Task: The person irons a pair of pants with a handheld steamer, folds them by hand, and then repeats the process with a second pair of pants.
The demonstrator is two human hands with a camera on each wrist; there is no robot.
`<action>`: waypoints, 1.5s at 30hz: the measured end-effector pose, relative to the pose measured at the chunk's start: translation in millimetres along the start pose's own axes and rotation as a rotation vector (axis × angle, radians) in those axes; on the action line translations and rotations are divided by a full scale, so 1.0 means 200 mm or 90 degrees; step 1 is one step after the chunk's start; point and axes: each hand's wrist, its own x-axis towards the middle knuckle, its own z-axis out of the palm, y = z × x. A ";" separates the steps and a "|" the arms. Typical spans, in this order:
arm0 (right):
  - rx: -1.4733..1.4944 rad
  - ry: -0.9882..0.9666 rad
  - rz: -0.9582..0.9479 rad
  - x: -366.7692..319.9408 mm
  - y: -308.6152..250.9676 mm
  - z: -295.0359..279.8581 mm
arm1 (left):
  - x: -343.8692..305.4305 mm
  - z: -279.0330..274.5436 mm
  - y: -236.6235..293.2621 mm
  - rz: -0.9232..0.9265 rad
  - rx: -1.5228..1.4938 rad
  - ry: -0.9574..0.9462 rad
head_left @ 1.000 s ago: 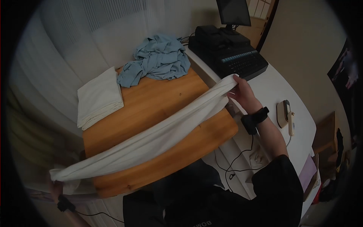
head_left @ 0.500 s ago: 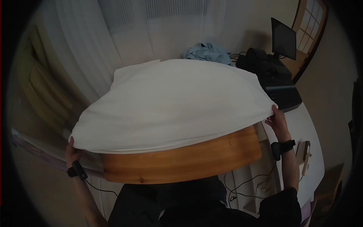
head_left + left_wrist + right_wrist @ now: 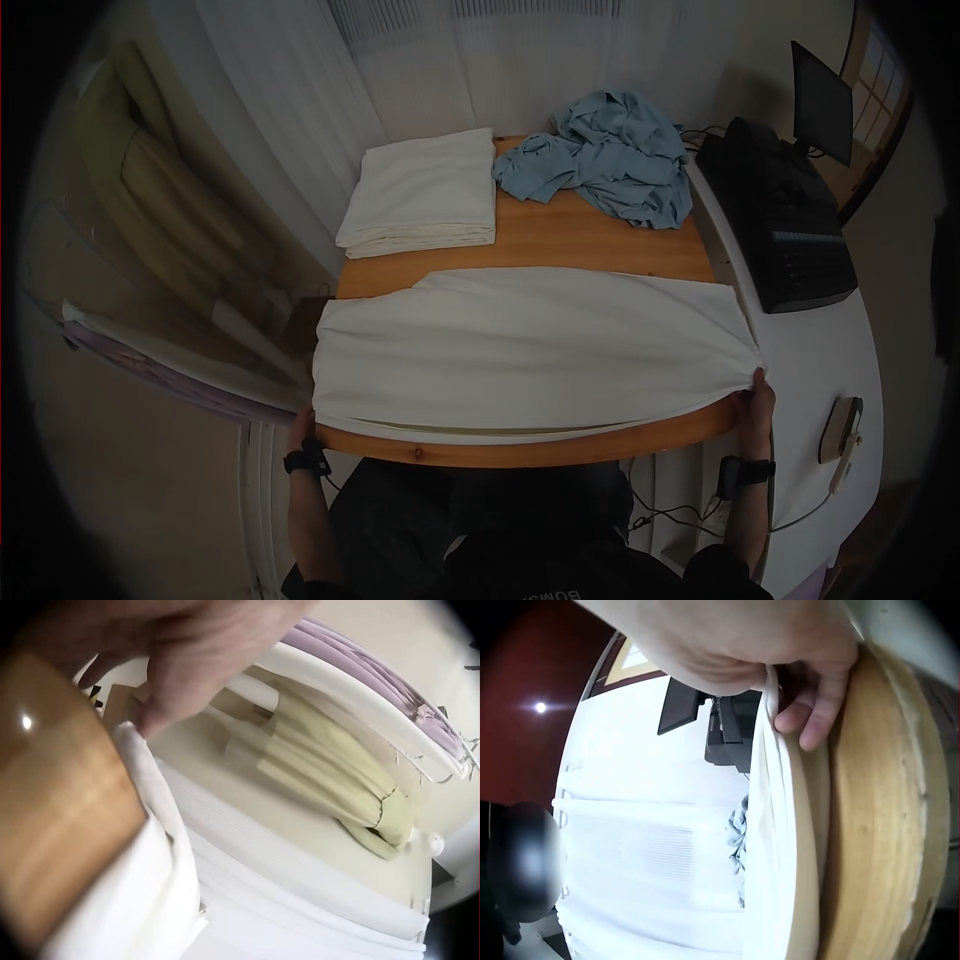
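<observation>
A white cloth (image 3: 530,345) is spread lengthwise over the near part of the wooden table (image 3: 600,250), its near edge slightly parted into layers. At its near left corner my left hand (image 3: 303,428) pinches the fabric; in the left wrist view the fingertips meet the corner beside the rounded table end. My right hand (image 3: 757,405) grips the near right corner, where the cloth gathers into creases. In the right wrist view, fingers (image 3: 821,712) curl under the cloth edge just over the wood.
A folded white stack (image 3: 425,190) lies at the back left of the table, with a crumpled blue cloth (image 3: 620,160) to its right. On the right, a white desk (image 3: 820,370) carries a black machine (image 3: 790,230) and a small device. Cables hang below; garments (image 3: 160,190) hang at left.
The cloth was stretched between both hands, then billowed over the table, and has now come down flat onto it. Both hands have lowered toward the near edge, still holding its corners.
</observation>
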 end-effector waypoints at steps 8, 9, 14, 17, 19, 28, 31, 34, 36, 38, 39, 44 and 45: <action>-0.115 0.031 -0.084 -0.01 0.06 -0.10 | -0.03 0.06 0.01 -0.010 -0.131 -0.124; -0.110 0.014 -0.062 0.04 0.07 -0.15 | 0.01 0.06 0.01 0.032 -0.127 -0.093; -0.113 0.035 -0.094 -0.02 0.07 -0.11 | 0.23 -0.12 -0.03 0.068 -0.091 -0.204; -0.121 0.080 -0.157 -0.10 0.07 0.01 | 0.45 -0.43 -0.08 0.122 -0.053 -0.269; -0.113 0.108 -0.183 -0.11 0.07 0.05 | 0.32 -0.33 0.02 0.189 0.004 -0.295; -0.231 0.170 -0.277 -0.11 0.13 0.07 | 0.12 -0.40 0.49 0.511 0.471 0.169; -0.268 0.206 -0.391 -0.10 0.20 0.08 | -0.27 0.05 0.79 0.547 -0.272 0.071; -0.321 0.211 -0.392 -0.15 0.16 0.12 | -0.71 0.54 0.86 0.677 -0.159 0.098; -0.324 0.233 -0.367 -0.15 0.16 0.12 | -0.84 0.75 0.79 0.819 0.093 0.081; -0.319 0.238 -0.388 -0.12 0.21 0.09 | -0.87 0.91 0.61 0.896 0.346 -0.064; -0.313 0.244 -0.416 -0.11 0.22 0.08 | -0.91 1.01 0.52 0.914 0.488 -0.157; -0.292 0.250 -0.376 -0.14 0.21 0.10 | -0.91 1.22 0.08 0.710 0.779 -0.331; -0.297 0.252 -0.351 -0.14 0.22 0.10 | -0.92 1.25 0.06 0.679 0.790 -0.277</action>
